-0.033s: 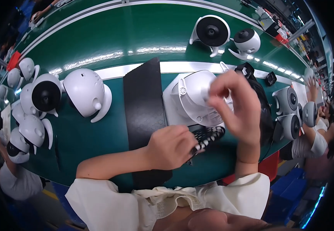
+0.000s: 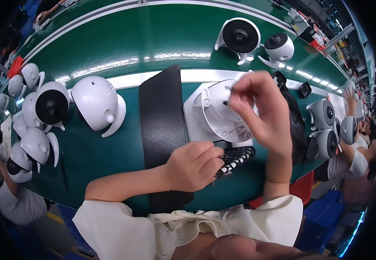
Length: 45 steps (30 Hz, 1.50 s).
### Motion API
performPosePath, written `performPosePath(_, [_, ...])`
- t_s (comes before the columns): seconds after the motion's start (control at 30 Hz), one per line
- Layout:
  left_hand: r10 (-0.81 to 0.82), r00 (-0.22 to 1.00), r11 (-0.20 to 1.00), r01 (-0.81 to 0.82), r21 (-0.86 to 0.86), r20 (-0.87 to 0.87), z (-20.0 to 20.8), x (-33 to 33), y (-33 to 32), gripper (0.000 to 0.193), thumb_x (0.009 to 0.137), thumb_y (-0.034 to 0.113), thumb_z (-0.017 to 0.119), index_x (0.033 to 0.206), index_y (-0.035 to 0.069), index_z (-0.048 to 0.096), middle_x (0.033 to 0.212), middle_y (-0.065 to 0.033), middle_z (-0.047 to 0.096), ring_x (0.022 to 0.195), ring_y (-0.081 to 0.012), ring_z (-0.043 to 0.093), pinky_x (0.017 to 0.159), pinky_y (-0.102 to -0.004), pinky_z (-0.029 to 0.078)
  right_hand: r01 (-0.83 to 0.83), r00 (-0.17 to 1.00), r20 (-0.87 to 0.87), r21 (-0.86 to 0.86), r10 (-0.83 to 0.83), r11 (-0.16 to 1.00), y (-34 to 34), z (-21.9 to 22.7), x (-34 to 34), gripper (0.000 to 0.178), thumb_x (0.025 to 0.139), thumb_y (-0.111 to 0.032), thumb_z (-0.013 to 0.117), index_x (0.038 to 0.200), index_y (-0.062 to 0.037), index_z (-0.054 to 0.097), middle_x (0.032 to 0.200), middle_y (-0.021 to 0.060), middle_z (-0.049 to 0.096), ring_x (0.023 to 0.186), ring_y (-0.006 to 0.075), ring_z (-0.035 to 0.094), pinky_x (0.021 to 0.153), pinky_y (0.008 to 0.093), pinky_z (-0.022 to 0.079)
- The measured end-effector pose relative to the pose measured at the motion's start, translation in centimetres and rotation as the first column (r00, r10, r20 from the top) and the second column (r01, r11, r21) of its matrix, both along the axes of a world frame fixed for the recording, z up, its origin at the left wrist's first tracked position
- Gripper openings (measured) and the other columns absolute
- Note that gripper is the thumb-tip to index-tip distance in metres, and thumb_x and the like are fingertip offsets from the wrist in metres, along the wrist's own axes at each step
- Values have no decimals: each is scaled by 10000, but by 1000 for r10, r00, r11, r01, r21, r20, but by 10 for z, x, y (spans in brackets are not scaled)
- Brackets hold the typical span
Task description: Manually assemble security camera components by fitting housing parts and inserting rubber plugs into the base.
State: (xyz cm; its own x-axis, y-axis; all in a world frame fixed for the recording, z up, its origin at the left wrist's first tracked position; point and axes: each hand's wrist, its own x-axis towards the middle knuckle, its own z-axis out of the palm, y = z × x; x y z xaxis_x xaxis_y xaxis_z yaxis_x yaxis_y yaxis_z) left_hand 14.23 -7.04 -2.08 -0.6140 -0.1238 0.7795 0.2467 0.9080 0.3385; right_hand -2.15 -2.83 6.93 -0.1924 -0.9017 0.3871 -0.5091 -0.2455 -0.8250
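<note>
My left hand [image 2: 193, 167] is closed on one end of a black perforated strip with rows of white bits [image 2: 236, 159], tilted above the table. My right hand [image 2: 264, 115] is raised over a white rounded housing [image 2: 222, 93], its thumb and fingers bent together in a pinch. A tiny dark piece [image 2: 226, 103] shows at those fingertips, too small to name. Beneath the right hand, the housing rests on a white block-like stand [image 2: 191, 119] and carries a curved white bracket [image 2: 206, 102] with round, spoked ends. My right hand hides part of the housing.
A black mat [image 2: 162, 121] lies left of the stand. Several white round camera-like units [image 2: 94, 104] stand at the left, more at the right [image 2: 326, 143], and two [image 2: 241, 37] on the green surface behind. A black bag [image 2: 294, 125] sits right of my right hand. Co-workers [image 2: 348, 160] are at both sides.
My right hand has shifted slightly left and up, and the dark piece at its fingertips now shows. The black strip has tilted a little by my left hand, which stays nearly still.
</note>
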Motion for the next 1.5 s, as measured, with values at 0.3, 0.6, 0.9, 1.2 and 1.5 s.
performPosePath(0.3, [131,987,973,-109,-204,96,-4,-15,-9,149,732,145,489,622,46,505,1158,-175,509,1151,-276,428,959,-460,306,-116,981,174,160,87,980,-17,-17,-3,263,780,60,508,1025,4,432,841,36,532,758,57,492,647,176,390])
performPosePath(0.6, [87,990,986,-70,-154,112,-6,-18,-11,141,761,115,457,663,29,508,1187,-198,484,1177,-289,408,990,-483,263,-90,990,120,185,69,979,-17,-14,-6,279,786,57,546,1029,14,417,861,45,534,769,55,482,665,173,388])
performPosePath(0.9, [52,992,993,-39,-116,115,-11,-19,-12,137,774,100,449,669,20,485,1201,-215,457,1185,-312,398,1022,-506,204,-84,990,128,192,60,978,-22,-17,-6,274,788,57,541,1032,14,424,867,45,536,768,56,486,680,174,395])
performPosePath(1.2, [17,992,996,-7,-87,123,-9,-18,-15,112,766,76,458,677,13,483,1185,-229,456,1163,-326,416,1021,-515,199,-36,999,-2,156,37,987,-24,-16,-3,232,768,27,582,971,3,473,824,20,553,708,44,478,633,169,379])
performPosePath(1.5, [27,992,995,-15,-97,124,-8,-15,-17,103,724,83,494,663,2,508,1093,-210,503,1120,-328,449,1002,-511,252,49,941,-333,-27,-55,998,-26,-15,10,225,695,68,600,886,-12,514,790,43,556,628,100,484,572,207,405])
